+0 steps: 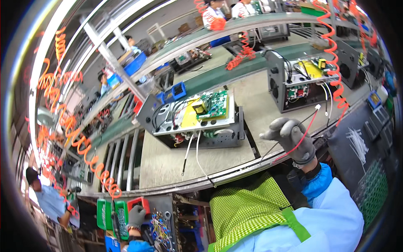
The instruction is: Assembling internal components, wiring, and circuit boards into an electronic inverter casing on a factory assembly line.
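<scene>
My right hand (pixel 294 140), in a grey glove, is raised in front of the bench edge with its fingers curled. It grips a wire lead, whose red wire (pixel 310 126) runs up to a small white connector (pixel 317 107); a dark wire trails off to the left of the hand. Down at the lower left, my gloved left hand (pixel 136 216) reaches to a red parts bin (pixel 140 203). Its fingertips are too hidden to show what they touch. Ahead on the bench sits an open machine chassis (pixel 197 140) with a green circuit board (pixel 216 104) and loose white leads (pixel 197 157) hanging in front.
Another open chassis (pixel 300 90) stands at the right. Green bins (pixel 104 213) and bundled coloured wires (pixel 159 229) lie beside my left hand. White cable ties (pixel 357 145) rest on a dark surface at the right. Orange coiled hoses (pixel 331 50) hang down. A person (pixel 50 201) stands at the far left.
</scene>
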`<state>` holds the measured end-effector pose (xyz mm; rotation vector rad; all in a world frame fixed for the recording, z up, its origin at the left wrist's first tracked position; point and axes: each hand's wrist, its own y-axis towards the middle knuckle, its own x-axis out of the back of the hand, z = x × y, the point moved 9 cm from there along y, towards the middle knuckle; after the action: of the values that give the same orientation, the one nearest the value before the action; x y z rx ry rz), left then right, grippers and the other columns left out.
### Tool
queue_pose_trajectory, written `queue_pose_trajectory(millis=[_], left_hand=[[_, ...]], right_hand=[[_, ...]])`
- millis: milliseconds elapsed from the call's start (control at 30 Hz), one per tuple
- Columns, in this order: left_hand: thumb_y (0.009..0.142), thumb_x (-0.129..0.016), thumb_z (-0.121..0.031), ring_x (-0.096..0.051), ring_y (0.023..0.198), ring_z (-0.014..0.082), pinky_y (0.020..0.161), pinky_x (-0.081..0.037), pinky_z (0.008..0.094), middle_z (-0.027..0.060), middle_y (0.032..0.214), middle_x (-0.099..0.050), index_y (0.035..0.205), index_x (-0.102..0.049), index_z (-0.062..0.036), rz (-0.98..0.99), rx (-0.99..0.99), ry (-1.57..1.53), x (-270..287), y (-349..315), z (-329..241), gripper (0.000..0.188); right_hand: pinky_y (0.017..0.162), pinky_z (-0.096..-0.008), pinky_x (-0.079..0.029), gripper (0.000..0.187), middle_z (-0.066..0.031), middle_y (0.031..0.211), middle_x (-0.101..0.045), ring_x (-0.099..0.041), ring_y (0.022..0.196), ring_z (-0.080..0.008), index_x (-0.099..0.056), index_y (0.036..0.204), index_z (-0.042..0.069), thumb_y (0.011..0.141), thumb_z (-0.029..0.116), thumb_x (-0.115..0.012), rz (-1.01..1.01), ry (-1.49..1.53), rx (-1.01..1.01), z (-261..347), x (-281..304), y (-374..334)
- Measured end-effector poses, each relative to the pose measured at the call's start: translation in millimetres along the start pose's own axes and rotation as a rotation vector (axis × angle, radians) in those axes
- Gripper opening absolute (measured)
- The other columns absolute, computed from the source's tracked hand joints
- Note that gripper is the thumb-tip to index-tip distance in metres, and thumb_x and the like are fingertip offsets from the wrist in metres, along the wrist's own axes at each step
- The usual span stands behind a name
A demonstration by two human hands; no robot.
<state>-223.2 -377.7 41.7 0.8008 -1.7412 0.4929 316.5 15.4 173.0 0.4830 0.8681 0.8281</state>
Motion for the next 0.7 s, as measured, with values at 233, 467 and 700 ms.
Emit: queue_pose_trajectory(millis=[233,467,700], left_hand=[[0.087,-0.056,0.003,-0.046,0.07,0.0073,0.059,-0.04,0.0224,-0.0012,0.083,-0.051,0.098,-0.058,-0.0046,-0.049,-0.323,-0.729,74.5,-21.7,-198.5,0.014],[0.063,-0.077,-0.001,-0.062,0.069,0.0265,0.059,-0.048,0.0336,0.0092,0.077,-0.062,0.091,-0.072,-0.0096,0.061,-1.079,-0.526,-3.4,-82.9,-425.1,0.029],[0.081,-0.071,-0.006,-0.056,0.073,0.0142,0.066,-0.046,0.0277,0.0052,0.084,-0.057,0.094,-0.062,-0.003,0.157,-0.976,-0.798,-75.9,-63.9,-457.2,0.017]], right_hand=[[0.054,-0.0185,-0.047,0.032,-0.0029,0.084,-0.058,-0.06,0.063,-0.009,-0.055,0.123,0.003,0.097,0.021,-0.058,-0.098,0.036,-0.759,-112.4,-13.4,-50.3],[0.041,-0.0169,-0.029,0.047,0.0091,0.068,-0.04,-0.038,0.049,-0.0003,-0.05,0.133,0.008,0.096,0.036,-0.059,0.29,0.063,-0.87,-158.0,-86.7,-78.8],[0.04,-0.0182,-0.032,0.023,0.0,0.081,-0.061,-0.042,0.047,-0.0018,-0.056,0.116,0.009,0.097,0.02,-0.059,-0.123,0.168,-0.892,-131.6,-15.7,-85.8]])
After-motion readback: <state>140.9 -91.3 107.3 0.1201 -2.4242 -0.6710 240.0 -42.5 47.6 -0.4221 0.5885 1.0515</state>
